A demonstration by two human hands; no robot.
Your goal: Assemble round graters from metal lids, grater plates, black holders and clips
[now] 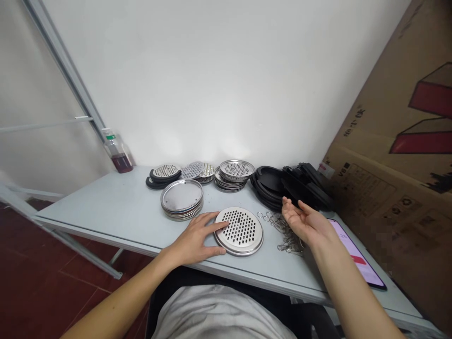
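A round perforated steel disc [240, 230] lies flat near the front edge of the grey table [116, 207]. My left hand [196, 240] rests on the table with its fingers spread against the disc's left rim. My right hand [304, 221] hovers palm up, fingers loosely apart and holding nothing, above a heap of small metal clips [284, 233] just right of the disc.
Behind the disc stand a stack of steel rings [181, 200], several stacks of perforated discs [235, 174], black rings [162, 178] and a pile of black lids [293, 188]. A phone [356, 259] lies at right beside a big cardboard box [395, 165]. A bottle [118, 153] stands far left.
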